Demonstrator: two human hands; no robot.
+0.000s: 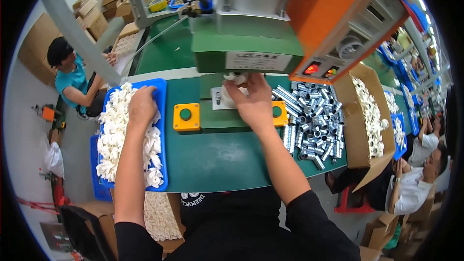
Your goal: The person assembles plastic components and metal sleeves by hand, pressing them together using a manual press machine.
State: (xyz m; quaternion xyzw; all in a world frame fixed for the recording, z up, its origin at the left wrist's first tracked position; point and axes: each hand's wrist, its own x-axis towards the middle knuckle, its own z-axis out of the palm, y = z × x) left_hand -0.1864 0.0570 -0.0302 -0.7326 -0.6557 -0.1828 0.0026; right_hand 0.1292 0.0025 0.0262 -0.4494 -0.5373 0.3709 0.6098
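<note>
My left hand (143, 106) is over the blue tray (163, 140) at the left, its fingers curled down among white finned plastic parts (114, 121); what they hold, if anything, is hidden. My right hand (255, 100) reaches under the green head (208, 58) of a press. Its thumb and fingers close around a white plastic part (229, 95) at the metal plate (218, 102) of the press base. Another white piece (235, 77) shows just under the press head, partly behind the fingers.
Yellow button boxes with green buttons (185, 114) flank the press base. Shiny metal sleeves (314, 121) lie piled at the right, beside a cardboard box (355, 130) of white parts. An orange control box (333, 24) stands behind. Other people sit at both sides.
</note>
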